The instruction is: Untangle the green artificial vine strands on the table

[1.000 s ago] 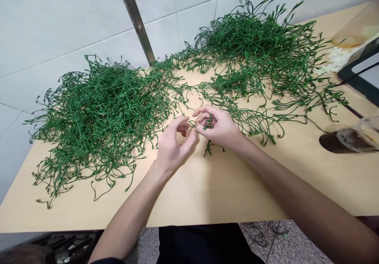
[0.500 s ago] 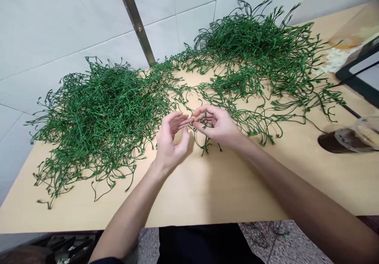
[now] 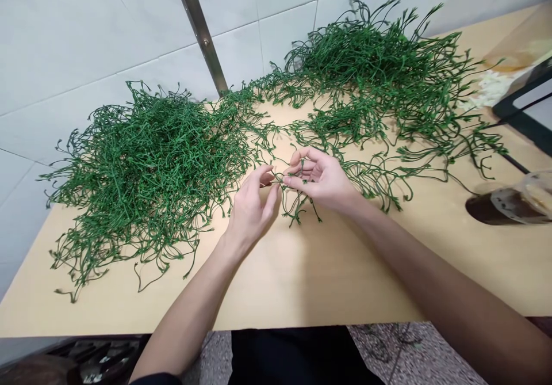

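Thin green artificial plant stems with small forked tips are gathered between my two hands above the table. My right hand [image 3: 325, 180] pinches a few green stems [image 3: 297, 204] between thumb and fingers, their tips hanging below it. Close by on the left, my left hand [image 3: 250, 208] has its fingers curled and its thumb close to the fingertips, at the end of a stem from the same bunch. The exact contact of the left fingertips is partly hidden.
A large heap of green stems [image 3: 150, 160] lies on the left of the wooden table [image 3: 267, 293], another heap [image 3: 366, 51] at the back right. To the right stand a cup of dark drink [image 3: 495, 205], a black-edged object [image 3: 528, 106] and white pieces [image 3: 494, 87]. Behind is a tiled wall [image 3: 86, 28].
My left fingers have drawn back slightly from my right fingertips and curled near the stem. The right hand, still pinching the stems, has barely moved.
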### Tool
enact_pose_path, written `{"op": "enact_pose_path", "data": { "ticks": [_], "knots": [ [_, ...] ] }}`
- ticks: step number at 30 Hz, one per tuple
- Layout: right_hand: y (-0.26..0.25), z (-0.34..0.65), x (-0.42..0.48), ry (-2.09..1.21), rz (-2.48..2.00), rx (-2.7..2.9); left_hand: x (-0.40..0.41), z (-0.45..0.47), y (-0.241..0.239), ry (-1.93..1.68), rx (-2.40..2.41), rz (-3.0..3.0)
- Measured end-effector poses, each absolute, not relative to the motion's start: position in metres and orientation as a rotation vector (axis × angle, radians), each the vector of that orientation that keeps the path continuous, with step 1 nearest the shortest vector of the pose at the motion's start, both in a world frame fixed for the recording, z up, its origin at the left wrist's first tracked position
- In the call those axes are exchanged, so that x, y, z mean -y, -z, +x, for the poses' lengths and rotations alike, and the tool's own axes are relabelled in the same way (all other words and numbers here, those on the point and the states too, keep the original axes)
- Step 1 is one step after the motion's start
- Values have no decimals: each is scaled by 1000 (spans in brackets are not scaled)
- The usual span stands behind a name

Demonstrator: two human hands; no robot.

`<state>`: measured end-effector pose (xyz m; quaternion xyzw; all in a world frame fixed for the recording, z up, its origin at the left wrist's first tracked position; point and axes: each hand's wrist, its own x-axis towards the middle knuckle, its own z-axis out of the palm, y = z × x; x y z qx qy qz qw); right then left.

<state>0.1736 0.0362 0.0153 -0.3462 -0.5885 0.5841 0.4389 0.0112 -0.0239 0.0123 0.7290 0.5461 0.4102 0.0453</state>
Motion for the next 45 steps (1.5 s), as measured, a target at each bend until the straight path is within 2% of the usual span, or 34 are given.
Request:
{"op": "enact_pose_path", "data": {
  "ticks": [7,17,29,45],
  "knots": [
    [-15,174,-36,-1453,-861,1431,21,10,-12,-1284,-1642,2253],
    [-14,172,-36,-1392,-850,1437,23,14,-19,-1071,-1729,2217],
    [-12,170,-31,-1334,-781,1506,16,16,-28,-1086,-1411,1320],
    [-8,170,-26,-1004,-839,1695,12,14,-28,-1106,-1135,977]
  ]
}}
